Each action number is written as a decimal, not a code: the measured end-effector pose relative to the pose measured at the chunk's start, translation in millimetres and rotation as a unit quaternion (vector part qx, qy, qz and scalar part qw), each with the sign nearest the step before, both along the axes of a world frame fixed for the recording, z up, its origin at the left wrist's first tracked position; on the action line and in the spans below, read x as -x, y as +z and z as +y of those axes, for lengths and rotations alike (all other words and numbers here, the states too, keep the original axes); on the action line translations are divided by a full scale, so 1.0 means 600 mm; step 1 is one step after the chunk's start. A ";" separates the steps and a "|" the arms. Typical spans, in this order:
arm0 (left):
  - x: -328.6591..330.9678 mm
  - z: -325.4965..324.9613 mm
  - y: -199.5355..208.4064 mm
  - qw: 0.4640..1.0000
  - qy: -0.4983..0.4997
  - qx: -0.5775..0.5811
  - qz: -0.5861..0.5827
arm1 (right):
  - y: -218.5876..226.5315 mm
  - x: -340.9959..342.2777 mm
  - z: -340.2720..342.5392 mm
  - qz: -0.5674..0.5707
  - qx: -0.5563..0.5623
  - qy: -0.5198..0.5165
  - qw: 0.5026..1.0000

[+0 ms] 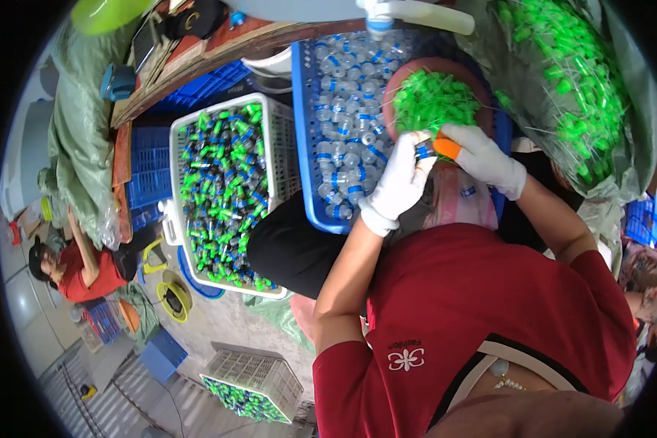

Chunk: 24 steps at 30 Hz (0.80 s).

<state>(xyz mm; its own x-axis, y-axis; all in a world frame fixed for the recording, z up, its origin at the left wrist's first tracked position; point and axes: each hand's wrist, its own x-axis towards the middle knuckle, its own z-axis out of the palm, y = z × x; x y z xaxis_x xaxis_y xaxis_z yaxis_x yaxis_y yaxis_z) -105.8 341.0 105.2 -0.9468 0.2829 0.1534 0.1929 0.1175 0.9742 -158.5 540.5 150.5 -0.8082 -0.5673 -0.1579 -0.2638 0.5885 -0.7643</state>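
Note:
Both of my hands wear white gloves and meet in front of a round pinkish tub [391, 102] heaped with green caps [434, 98] that have thin tubes. My left hand [400, 182] is closed on a small bottle with a blue band [424, 150], holding it between thumb and fingers. Close beside the bottle, my right hand [482, 157] has its fingers drawn together. An orange rounded piece [447, 146] shows at its fingertips; whether it is worn or held I cannot tell. Around the tub, a blue crate [304, 131] holds many small clear bottles [347, 95] with blue bands.
Left of my knee stands a white basket [279, 146] of green-capped bottles [223, 197]. At right, a large sack [482, 44] holds more green tubed caps [577, 80]. A wooden bench edge [233, 52] crosses the far side. Another person [95, 266] sits at far left.

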 end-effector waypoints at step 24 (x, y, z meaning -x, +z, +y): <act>0.101 -0.114 -0.122 0.802 0.259 0.532 0.084 | -0.122 0.141 -0.069 0.301 -0.266 -0.035 0.915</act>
<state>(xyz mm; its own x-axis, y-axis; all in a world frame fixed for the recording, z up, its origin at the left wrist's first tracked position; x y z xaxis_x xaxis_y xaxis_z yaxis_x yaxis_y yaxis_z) -166.5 272.4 31.7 -0.9708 -0.0875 0.2235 -0.0334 0.9714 0.2353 -243.2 498.9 77.4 -0.8707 -0.4837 0.0895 -0.4908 0.8663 -0.0925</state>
